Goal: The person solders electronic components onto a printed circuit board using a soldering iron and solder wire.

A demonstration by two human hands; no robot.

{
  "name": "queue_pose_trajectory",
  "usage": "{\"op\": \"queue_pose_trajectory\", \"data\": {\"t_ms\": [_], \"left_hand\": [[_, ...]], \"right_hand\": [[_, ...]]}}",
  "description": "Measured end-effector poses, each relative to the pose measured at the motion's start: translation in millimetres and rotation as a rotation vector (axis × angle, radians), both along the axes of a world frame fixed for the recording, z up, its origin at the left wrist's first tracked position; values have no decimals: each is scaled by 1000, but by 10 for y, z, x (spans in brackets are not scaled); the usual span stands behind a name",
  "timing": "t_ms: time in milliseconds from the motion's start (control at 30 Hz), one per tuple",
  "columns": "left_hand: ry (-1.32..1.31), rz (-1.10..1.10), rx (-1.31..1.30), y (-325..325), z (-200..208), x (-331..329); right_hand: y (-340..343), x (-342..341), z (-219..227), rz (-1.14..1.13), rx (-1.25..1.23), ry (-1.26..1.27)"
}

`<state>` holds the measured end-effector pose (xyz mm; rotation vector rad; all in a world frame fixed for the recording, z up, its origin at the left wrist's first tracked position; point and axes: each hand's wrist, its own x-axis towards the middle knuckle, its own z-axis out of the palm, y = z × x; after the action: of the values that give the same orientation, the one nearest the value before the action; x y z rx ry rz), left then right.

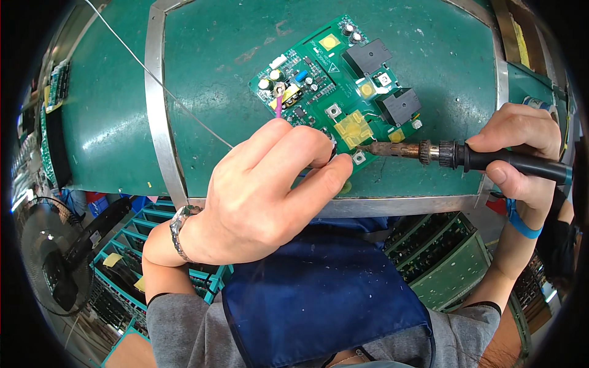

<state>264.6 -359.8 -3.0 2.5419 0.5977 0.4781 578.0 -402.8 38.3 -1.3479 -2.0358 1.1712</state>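
Note:
A green circuit board (325, 101) lies tilted on the green work surface, carrying black box-shaped relays (368, 58), capacitors and yellow tape patches (354, 129). My right hand (521, 144) is closed around the black handle of a soldering iron (442, 153). The iron's tip meets the board's near edge beside a square metal terminal. Thumb and forefinger of my left hand (270, 184) pinch together close to that tip. A thin grey solder wire (184, 107) runs from the upper left under this hand; its end is hidden. A purple lead with a ring lug (279, 101) shows above my knuckles.
A metal strip (164, 104) crosses the surface on the left, and a metal edge (399, 207) borders the near side. Teal racks (141, 245) and a fan (55, 257) stand lower left. Another rack of boards (435, 260) is lower right. More boards (55, 89) are far left.

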Motion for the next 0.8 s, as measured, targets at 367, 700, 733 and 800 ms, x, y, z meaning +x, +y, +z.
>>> {"op": "queue_pose_trajectory", "data": {"t_ms": [367, 700, 733, 800], "left_hand": [[0, 18, 28, 14, 38, 34], [21, 151, -38, 7, 131, -88], [24, 159, -41, 9, 135, -103], [27, 145, -34, 20, 153, -124]], "right_hand": [[-123, -41, -74, -84, 48, 23], [-431, -67, -195, -207, 140, 72], [-443, -61, -187, -202, 169, 72], [-466, -39, -176, -200, 202, 71]]}}
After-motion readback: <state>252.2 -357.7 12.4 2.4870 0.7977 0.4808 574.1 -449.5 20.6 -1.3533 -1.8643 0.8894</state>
